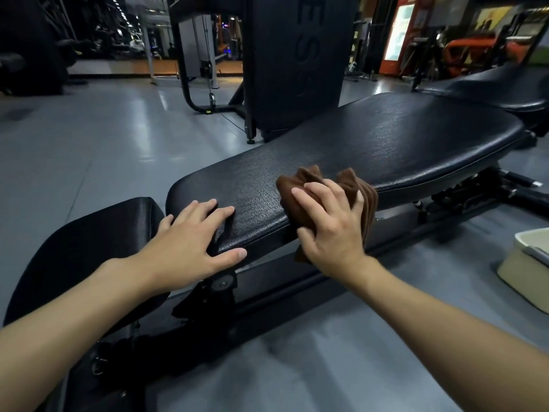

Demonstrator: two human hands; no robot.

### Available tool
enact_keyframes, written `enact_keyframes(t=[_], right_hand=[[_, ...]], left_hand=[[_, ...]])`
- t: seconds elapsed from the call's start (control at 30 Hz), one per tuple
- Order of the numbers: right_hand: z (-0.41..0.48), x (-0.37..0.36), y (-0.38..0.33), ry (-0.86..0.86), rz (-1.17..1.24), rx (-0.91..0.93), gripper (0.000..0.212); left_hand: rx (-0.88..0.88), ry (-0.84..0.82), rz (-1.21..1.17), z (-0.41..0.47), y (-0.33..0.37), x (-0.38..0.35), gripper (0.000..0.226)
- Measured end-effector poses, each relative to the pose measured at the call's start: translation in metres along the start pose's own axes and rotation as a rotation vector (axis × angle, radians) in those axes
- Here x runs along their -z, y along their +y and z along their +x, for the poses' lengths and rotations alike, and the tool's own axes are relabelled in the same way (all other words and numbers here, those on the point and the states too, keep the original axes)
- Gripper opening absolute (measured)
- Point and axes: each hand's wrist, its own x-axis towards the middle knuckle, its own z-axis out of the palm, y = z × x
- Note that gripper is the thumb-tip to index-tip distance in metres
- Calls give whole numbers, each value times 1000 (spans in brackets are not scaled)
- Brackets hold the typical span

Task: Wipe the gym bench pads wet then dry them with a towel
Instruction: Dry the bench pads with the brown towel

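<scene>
The right hand (pixel 329 230) has its fingers (pixel 312 190) curled round a folded brown cloth (pixel 303 182) on the long pad (pixel 386 144), at its near edge. To their left, the left hand (pixel 193 242) lies flat on that pad's end, fingers spread, beside the seat pad (pixel 89 248).

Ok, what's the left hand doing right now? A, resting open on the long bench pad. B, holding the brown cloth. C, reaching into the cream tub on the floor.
A: the left hand lies with its fingers spread on the long bench pad, while the right hand holds the brown cloth.
</scene>
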Motion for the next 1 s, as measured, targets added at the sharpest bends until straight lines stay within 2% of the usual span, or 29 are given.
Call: enact_keyframes(t=[0.07, 0.1, 0.23, 0.33, 0.4, 0.47, 0.57, 0.67, 0.73, 0.8, 0.87, 0.93, 1.0], right_hand=[[4, 10, 23, -48, -61, 146, 60], [6, 17, 37, -48, -92, 152, 60], [0, 46, 97, 15, -157, -93, 56], [-5, 54, 114, 142, -74, -407, 51], [2, 45, 98, 231, 20, -582, 51], [9, 32, 66, 211, 67, -632, 51], [10, 13, 15, 62, 33, -480, 52], [20, 12, -22, -53, 94, -383, 47], [38, 20, -40, -71, 243, -440, 46], [58, 28, -59, -100, 492, -523, 55], [82, 31, -84, -185, 641, -618, 57], [104, 26, -113, -220, 736, -632, 38], [122, 23, -143, -236, 889, -625, 26]], left_hand=[[-12, 24, -13, 0, 5, 0, 98], [-30, 34, -10, 1, 8, 0, 98], [-68, 49, 1, 3, 15, -5, 88], [-84, 71, 3, 6, 17, -8, 76], [-83, 50, -13, 6, 18, -7, 75], [-83, 10, -50, 6, 17, -4, 74], [-99, -44, -167, 2, 11, 7, 71], [-90, -41, -247, -8, 3, 23, 55], [-65, -43, -208, -20, -8, 35, 53], [-33, -42, -155, -34, -27, 45, 54], [37, 7, -170, -46, -56, 52, 54], [152, 69, -263, -55, -84, 54, 50], [276, 141, -477, -63, -100, 59, 46]])
